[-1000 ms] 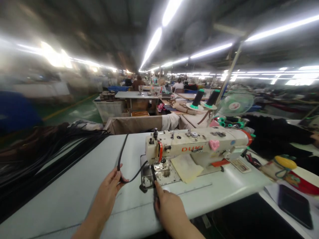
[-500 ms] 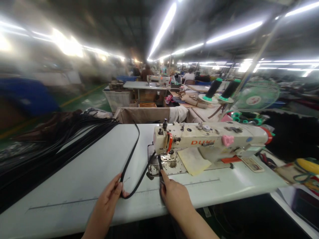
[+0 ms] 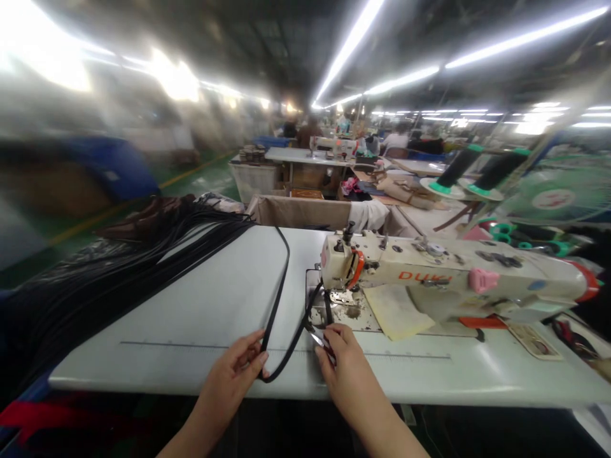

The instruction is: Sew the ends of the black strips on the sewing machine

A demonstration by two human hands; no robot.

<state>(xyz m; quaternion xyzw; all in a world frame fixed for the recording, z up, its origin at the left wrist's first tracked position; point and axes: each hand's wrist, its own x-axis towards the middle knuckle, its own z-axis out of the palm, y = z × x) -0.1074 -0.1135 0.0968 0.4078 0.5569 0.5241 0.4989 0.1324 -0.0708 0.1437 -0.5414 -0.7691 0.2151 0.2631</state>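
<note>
A long black strap (image 3: 278,294) runs from the far table edge down to my left hand (image 3: 238,366), which pinches it between thumb and fingers. Past that hand the strap bends in a loop and rises to the needle area of the sewing machine (image 3: 405,264). My right hand (image 3: 346,362), at the front of the metal bed plate, is closed around small thread snips (image 3: 317,340); their bright blade points up and left, close to the strap. A short strap end (image 3: 328,308) lies between the presser foot and my right fingertips; whether they touch it I cannot tell.
A thick bundle of black straps (image 3: 191,245) hangs over the table's left side. On the machine bed lies a yellow cloth (image 3: 396,312). Black thread cones (image 3: 458,168) and a green fan (image 3: 556,194) stand at right. A fabric-lined bin (image 3: 300,210) sits behind the table.
The view has swung left, so the table and machine appear further right. Snips now show in my right hand near the strap. My left hand still pinches the strap.
</note>
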